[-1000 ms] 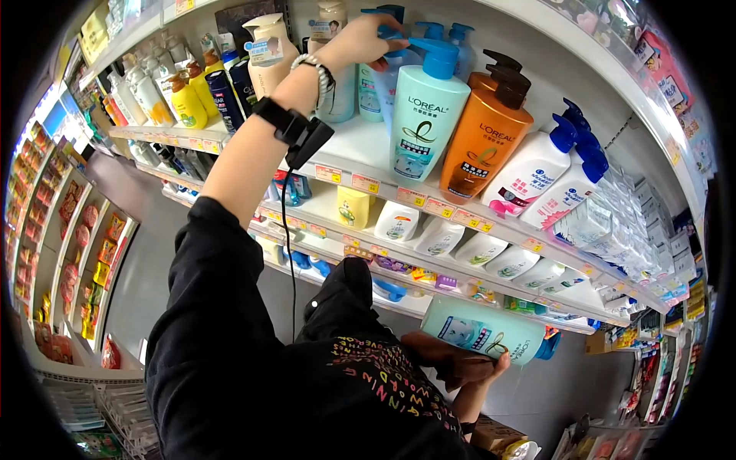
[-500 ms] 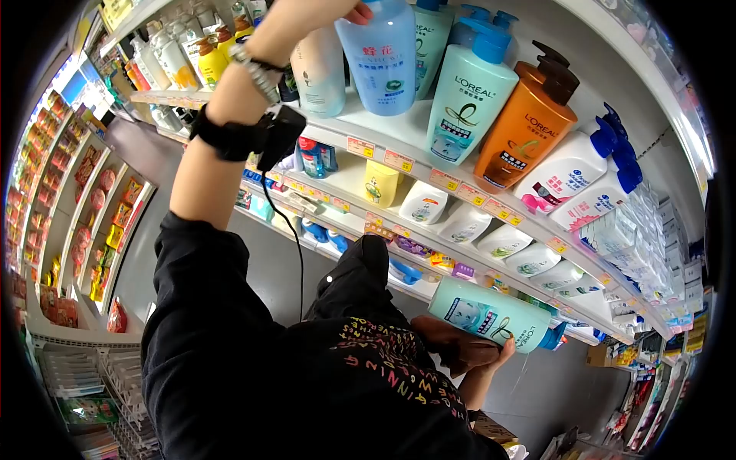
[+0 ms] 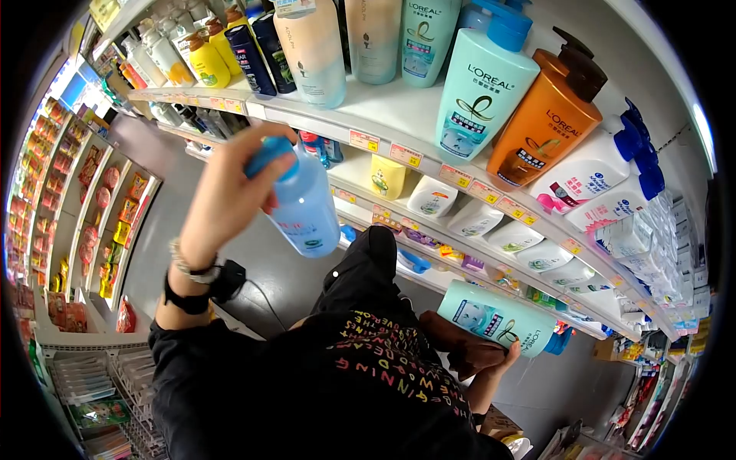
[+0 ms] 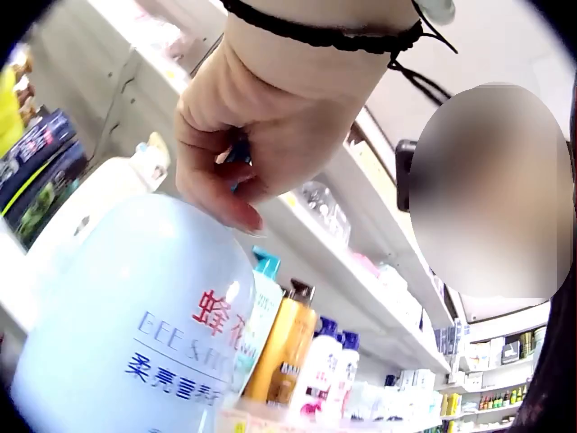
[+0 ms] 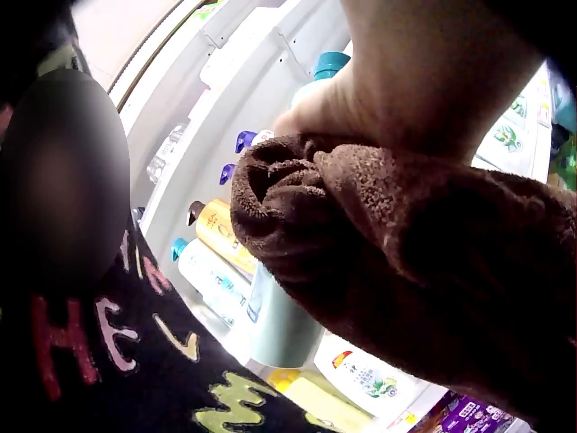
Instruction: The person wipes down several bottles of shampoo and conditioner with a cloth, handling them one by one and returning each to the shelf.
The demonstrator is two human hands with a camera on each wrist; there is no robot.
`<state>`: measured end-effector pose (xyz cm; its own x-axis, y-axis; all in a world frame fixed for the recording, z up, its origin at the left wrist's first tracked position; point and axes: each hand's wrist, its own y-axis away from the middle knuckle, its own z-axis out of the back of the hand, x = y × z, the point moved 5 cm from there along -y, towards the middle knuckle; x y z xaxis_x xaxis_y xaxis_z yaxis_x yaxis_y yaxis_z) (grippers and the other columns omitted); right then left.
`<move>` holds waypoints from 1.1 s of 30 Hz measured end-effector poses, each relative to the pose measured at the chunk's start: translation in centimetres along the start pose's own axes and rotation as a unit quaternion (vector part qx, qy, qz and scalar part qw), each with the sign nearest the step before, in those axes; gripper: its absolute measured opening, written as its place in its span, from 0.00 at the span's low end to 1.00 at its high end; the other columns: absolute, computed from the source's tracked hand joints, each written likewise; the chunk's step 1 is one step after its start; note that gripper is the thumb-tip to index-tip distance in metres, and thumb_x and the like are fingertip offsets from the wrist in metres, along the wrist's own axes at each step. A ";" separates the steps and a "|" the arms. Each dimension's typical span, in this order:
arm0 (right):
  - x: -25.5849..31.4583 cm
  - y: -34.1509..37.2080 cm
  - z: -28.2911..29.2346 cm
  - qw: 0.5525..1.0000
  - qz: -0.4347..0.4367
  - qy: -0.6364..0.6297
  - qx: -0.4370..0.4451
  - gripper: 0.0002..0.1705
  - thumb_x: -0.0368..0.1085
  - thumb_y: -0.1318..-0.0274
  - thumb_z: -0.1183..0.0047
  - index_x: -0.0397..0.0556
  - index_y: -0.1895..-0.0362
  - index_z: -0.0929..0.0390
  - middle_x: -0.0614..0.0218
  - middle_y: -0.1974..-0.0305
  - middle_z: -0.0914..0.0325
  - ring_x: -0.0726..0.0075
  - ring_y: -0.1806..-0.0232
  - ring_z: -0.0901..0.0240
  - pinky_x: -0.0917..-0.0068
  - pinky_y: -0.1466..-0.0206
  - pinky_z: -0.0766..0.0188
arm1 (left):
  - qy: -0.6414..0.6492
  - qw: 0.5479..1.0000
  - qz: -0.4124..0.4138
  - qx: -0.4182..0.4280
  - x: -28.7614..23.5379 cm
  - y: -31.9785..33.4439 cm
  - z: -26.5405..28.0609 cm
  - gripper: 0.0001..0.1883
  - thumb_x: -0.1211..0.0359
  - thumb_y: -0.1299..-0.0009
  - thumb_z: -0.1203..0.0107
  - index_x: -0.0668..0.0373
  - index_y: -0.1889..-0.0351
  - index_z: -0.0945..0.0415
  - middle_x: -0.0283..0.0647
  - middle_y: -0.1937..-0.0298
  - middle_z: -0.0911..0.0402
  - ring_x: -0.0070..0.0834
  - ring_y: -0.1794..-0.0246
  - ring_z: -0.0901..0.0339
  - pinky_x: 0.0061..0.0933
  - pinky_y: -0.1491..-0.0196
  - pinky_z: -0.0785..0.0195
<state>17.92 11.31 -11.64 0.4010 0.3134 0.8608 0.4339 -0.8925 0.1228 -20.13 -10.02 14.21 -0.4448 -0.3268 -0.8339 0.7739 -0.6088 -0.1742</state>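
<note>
My left hand [image 3: 230, 192] grips a light blue bottle [image 3: 307, 215] by its blue pump top, holding it in front of the shelf edge. In the left wrist view the bottle [image 4: 135, 316] hangs below the curled fingers, its red and blue lettering showing. Low on the right, my right hand [image 3: 500, 366] holds a mint-green L'Oréal pump bottle [image 3: 479, 316] tipped on its side against my body. A brown cloth [image 3: 452, 345] is bunched at that hand under the bottle. The cloth [image 5: 379, 207] hides most of the right fingers in the right wrist view.
The upper shelf carries beige pump bottles [image 3: 310, 54], an upright mint L'Oréal bottle [image 3: 487, 84], an orange one [image 3: 544, 123] and white ones [image 3: 590, 165]. Price tags line the shelf edge [image 3: 429, 165]. Snack racks [image 3: 84, 238] stand at the left, and a wire basket rack [image 3: 92, 376] below them.
My left hand has drawn the light blue bottle out from among the shelf bottles, then down and left past the shelf edge. The right hand keeps the mint bottle in about the same place.
</note>
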 end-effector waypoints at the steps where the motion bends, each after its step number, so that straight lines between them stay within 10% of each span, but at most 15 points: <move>1: 0.0 0.1 0.0 1.000 0.000 0.001 -0.001 0.38 0.59 0.49 0.59 0.43 0.43 0.39 0.53 0.49 0.31 0.52 0.51 0.31 0.58 0.49 0.31 | -0.013 1.000 0.005 0.014 1.3 0.0 -1.0 0.09 0.74 0.35 0.48 0.62 0.57 0.29 0.33 0.80 0.29 0.15 0.86 0.32 0.18 0.83 0.38; 15: 1.6 2.1 -1.6 0.996 -0.061 0.025 -0.065 0.36 0.58 0.49 0.58 0.41 0.45 0.37 0.55 0.53 0.29 0.58 0.56 0.29 0.65 0.53 0.31 | 0.046 0.941 -0.100 -0.320 17.3 -2.0 -10.8 0.09 0.74 0.33 0.51 0.61 0.55 0.30 0.37 0.77 0.28 0.20 0.83 0.28 0.21 0.79 0.36; 23: 0.1 1.2 0.3 0.997 -0.041 0.029 -0.055 0.39 0.60 0.52 0.54 0.40 0.46 0.36 0.55 0.55 0.28 0.59 0.57 0.29 0.67 0.55 0.30 | 0.070 0.949 -0.053 -0.303 19.7 -4.6 -13.8 0.08 0.73 0.33 0.51 0.59 0.55 0.30 0.34 0.83 0.29 0.19 0.84 0.29 0.20 0.79 0.38; 33: -1.1 0.6 0.0 0.999 -0.048 0.010 -0.022 0.39 0.60 0.51 0.55 0.41 0.46 0.36 0.55 0.53 0.29 0.57 0.54 0.30 0.64 0.51 0.32 | -0.045 0.970 -0.159 -0.177 23.8 -15.2 -16.8 0.08 0.73 0.42 0.46 0.63 0.63 0.26 0.51 0.69 0.22 0.50 0.66 0.26 0.40 0.66 0.34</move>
<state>17.71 10.44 -12.47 0.3428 0.3923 0.8536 0.4344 -0.8718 0.2263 -34.93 3.62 -11.75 -0.7122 -0.2348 -0.6616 0.6899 -0.4086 -0.5976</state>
